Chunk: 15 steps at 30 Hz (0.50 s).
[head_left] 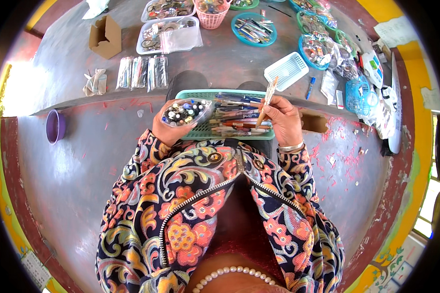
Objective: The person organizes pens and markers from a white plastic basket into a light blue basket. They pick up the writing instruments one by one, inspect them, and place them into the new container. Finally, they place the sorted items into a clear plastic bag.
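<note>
A pale green perforated tray (193, 93) rests on my lap, with several pens (237, 115) lying across its right part. My left hand (170, 126) is closed round a clear plastic bag of pens (186, 112), whose round ends in black, white and blue face me. Above the tray's right end, my right hand (284, 119) pinches a brown pen (262, 116) between thumb and fingers. A crumpled clear wrapper and a second brown tip (274, 82) show just above those fingers; whether they belong to the same pen I cannot tell.
Filled clear packets (142, 73) lie on the ledge ahead, near an open cardboard box (105, 37). A white basket (286, 71), a blue pen (310, 88) and a round blue tray of pens (253, 29) stand right of them. A purple tub (55, 127) sits at left.
</note>
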{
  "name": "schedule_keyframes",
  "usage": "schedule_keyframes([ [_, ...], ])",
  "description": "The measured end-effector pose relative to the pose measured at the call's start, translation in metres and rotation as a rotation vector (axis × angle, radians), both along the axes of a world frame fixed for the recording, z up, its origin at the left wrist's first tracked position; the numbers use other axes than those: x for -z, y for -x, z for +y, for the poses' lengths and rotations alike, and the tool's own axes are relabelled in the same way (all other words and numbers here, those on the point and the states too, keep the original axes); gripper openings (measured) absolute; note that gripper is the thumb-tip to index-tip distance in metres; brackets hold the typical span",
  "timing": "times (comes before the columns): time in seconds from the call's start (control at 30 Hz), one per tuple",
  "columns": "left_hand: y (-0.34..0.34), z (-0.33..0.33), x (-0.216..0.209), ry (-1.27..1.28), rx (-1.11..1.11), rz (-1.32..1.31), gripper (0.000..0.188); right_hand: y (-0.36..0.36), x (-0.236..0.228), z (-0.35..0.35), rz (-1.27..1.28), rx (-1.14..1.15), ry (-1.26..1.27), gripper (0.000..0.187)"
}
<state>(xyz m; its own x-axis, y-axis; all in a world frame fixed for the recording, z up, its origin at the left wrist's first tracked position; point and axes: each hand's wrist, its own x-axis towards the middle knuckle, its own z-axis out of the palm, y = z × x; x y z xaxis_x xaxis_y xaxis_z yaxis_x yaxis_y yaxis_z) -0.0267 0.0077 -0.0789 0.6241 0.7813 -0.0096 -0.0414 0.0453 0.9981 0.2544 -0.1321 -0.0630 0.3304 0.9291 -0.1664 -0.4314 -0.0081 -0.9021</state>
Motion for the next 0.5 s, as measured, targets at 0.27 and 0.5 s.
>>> schedule_keyframes([
  [0.27,0.002,0.002,0.009,0.013,-0.011,0.033,0.066,-0.002,0.012,0.005,0.515,0.069,-0.101,0.015],
  [0.5,0.001,0.004,0.012,-0.025,-0.007,0.017,0.066,-0.004,0.027,0.011,0.806,0.257,-0.046,0.014],
])
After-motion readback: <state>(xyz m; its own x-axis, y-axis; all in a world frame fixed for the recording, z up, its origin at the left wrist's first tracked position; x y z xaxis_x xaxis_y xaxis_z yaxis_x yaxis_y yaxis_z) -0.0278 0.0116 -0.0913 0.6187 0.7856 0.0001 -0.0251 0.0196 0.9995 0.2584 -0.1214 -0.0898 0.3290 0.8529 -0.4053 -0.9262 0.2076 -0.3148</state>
